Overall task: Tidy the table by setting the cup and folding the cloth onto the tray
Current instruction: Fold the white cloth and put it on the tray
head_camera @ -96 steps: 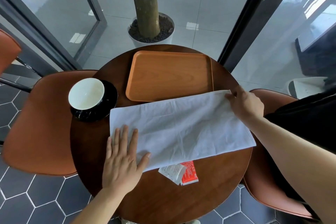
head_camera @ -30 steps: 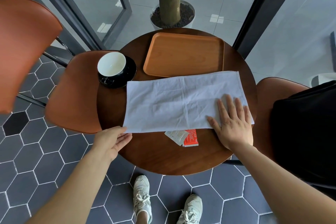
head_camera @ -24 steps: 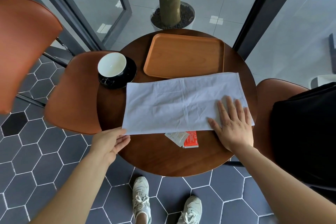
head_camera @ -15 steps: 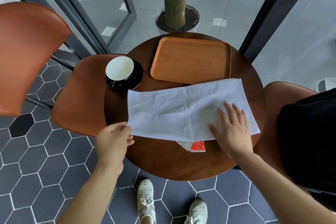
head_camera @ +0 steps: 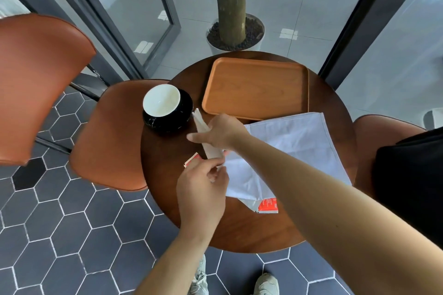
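A white cloth (head_camera: 297, 148) lies on the round wooden table (head_camera: 251, 230), its far edge touching the wooden tray (head_camera: 256, 88). The cloth's left end is lifted off the table and stands up as a narrow strip. My right hand (head_camera: 220, 132) reaches across and grips the far corner of that end. My left hand (head_camera: 201, 189) pinches the near corner. A white cup (head_camera: 161, 100) sits on a black saucer (head_camera: 184, 112) left of the tray, close to the lifted cloth edge.
A red and white packet (head_camera: 267, 206) pokes out from under the cloth's near edge, and another red bit (head_camera: 191, 159) shows by my left hand. Orange chairs (head_camera: 110, 134) flank the table left and right. A potted tree trunk (head_camera: 231, 7) stands behind glass.
My right hand left the cloth's right end and crossed to its left end. Both hands now hold the left corners, which have risen off the table. The view shifted right.
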The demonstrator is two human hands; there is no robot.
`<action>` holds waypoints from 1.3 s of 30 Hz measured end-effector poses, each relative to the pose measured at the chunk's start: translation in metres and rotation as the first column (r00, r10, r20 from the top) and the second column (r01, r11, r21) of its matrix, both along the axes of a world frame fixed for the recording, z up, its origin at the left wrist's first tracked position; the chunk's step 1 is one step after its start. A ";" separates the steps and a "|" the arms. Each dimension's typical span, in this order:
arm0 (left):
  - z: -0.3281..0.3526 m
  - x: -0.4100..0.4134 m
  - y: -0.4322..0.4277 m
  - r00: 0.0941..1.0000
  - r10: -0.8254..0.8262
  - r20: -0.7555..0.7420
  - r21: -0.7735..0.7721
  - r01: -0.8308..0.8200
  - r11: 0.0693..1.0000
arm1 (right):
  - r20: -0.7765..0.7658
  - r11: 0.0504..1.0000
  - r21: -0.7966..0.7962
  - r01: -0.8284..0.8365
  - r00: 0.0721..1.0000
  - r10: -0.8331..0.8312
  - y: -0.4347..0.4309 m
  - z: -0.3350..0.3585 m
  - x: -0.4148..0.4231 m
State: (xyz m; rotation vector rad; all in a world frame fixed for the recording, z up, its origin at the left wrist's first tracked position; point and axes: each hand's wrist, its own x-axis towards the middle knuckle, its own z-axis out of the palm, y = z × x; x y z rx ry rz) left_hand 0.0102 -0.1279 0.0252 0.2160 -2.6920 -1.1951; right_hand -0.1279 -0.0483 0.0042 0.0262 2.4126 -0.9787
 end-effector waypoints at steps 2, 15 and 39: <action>0.002 0.000 0.008 1.000 -0.016 -0.009 -0.013 0.016 1.000 | -0.143 0.986 0.164 -0.027 0.988 0.051 0.002 -0.006 -0.006; 0.010 0.001 0.081 0.981 -0.186 -0.061 0.078 0.190 0.979 | -0.136 0.959 -0.143 0.244 0.955 -0.263 0.103 -0.004 0.003; -0.052 0.000 0.206 0.901 -0.429 0.068 0.025 0.429 0.903 | -0.155 0.841 -0.087 0.534 0.827 -0.541 0.249 -0.050 0.036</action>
